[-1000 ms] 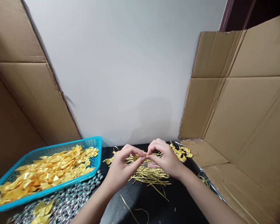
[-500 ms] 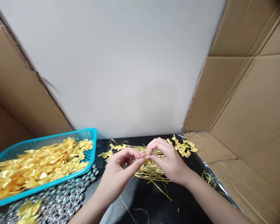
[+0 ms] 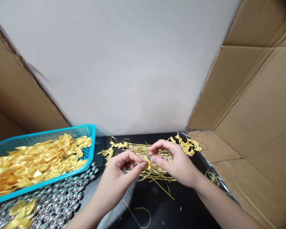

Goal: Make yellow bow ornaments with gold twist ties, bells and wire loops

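A small yellow ribbon bow [image 3: 147, 163] is pinched between the thumb and index finger of my left hand [image 3: 125, 168]. Just right of the bow, my right hand [image 3: 173, 162] has its thumb and index finger apart, and I see nothing held between them. Beneath both hands lies a bundle of gold cord strands [image 3: 154, 175], partly covered by the fingers. Bows with silver bells and cord loops [image 3: 187, 146] are heaped behind my right hand. More such bows [image 3: 108, 152] lie behind my left hand.
At the left, a turquoise basket [image 3: 93, 143] holds many yellow bows [image 3: 43, 159]. Silver bells [image 3: 59, 203] are spread before it, with loose bows [image 3: 22, 211] on top. Cord scraps [image 3: 213, 178] lie on the black table [image 3: 176, 210]. Cardboard panels [image 3: 257, 95] and a white wall [image 3: 124, 63] enclose the space.
My right thumb and index finger have parted and come away from the bow. My left hand keeps its pinch, and more of the bow shows. The view has shifted slightly.
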The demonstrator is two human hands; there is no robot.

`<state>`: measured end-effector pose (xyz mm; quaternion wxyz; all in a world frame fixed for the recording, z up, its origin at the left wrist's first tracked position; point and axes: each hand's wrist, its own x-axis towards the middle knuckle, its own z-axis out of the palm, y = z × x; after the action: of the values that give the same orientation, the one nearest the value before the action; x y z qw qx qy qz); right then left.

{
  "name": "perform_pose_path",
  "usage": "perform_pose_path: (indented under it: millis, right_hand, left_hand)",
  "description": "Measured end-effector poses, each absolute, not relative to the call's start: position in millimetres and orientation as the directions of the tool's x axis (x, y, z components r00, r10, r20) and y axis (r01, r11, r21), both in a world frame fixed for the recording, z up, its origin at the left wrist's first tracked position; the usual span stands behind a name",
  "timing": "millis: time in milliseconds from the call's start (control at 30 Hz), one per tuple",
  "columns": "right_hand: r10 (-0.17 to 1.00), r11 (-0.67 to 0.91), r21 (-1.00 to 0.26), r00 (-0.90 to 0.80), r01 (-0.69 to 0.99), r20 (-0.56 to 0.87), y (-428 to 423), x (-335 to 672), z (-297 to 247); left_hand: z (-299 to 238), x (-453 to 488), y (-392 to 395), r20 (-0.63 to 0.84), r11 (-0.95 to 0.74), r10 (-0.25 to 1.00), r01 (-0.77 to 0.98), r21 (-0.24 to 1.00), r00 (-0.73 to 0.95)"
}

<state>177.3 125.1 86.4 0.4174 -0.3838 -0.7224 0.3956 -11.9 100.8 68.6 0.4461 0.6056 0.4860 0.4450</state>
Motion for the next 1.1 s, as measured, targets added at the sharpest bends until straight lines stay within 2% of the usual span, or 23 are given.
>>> perform_pose_path:
  millis: [167, 300, 467, 567, 700, 833, 967, 1100]
  right_hand:
    - [0.895, 0.355, -0.899, -0.37, 0.255, 0.248, 117.7, 173.6, 90.4]
    - [0.905, 0.359, -0.899, -0.326, 0.249, 0.272, 114.9, 166.8, 89.1]
    - [0.9, 0.39, -0.892, -0.297, 0.227, 0.318, 112.2, 164.5, 88.4]
    - [0.882, 0.437, -0.868, -0.3, 0.235, 0.363, 110.0, 164.0, 87.0]
    - [0.883, 0.437, -0.858, -0.309, 0.27, 0.353, 107.1, 162.7, 86.4]
    - [0.915, 0.372, -0.875, -0.28, 0.31, 0.29, 104.7, 161.9, 88.9]
    - [0.941, 0.296, -0.9, -0.259, 0.319, 0.218, 102.9, 161.8, 88.9]
    - [0.955, 0.27, -0.905, -0.213, 0.329, 0.207, 102.0, 162.3, 84.8]
  left_hand:
    - [72.8, -13.8, 98.4, 0.213, -0.242, 0.969, 0.308, 0.92, 0.125]
    - [74.6, -13.0, 96.9, 0.256, -0.292, 0.956, 0.367, 0.883, 0.143]
    - [74.6, -12.5, 96.9, 0.166, -0.2, 0.976, 0.291, 0.936, 0.138]
    - [76.8, -11.4, 95.6, 0.187, -0.221, 0.969, 0.24, 0.945, 0.159]
    - [79.1, -10.1, 92.5, 0.346, -0.383, 0.923, 0.331, 0.862, 0.166]
    - [79.2, -9.2, 90.6, 0.451, -0.492, 0.87, 0.412, 0.767, 0.198]
    - [78.2, -7.9, 90.3, 0.479, -0.524, 0.85, 0.438, 0.731, 0.218]
    - [74.8, -7.9, 89.3, 0.469, -0.533, 0.845, 0.462, 0.709, 0.256]
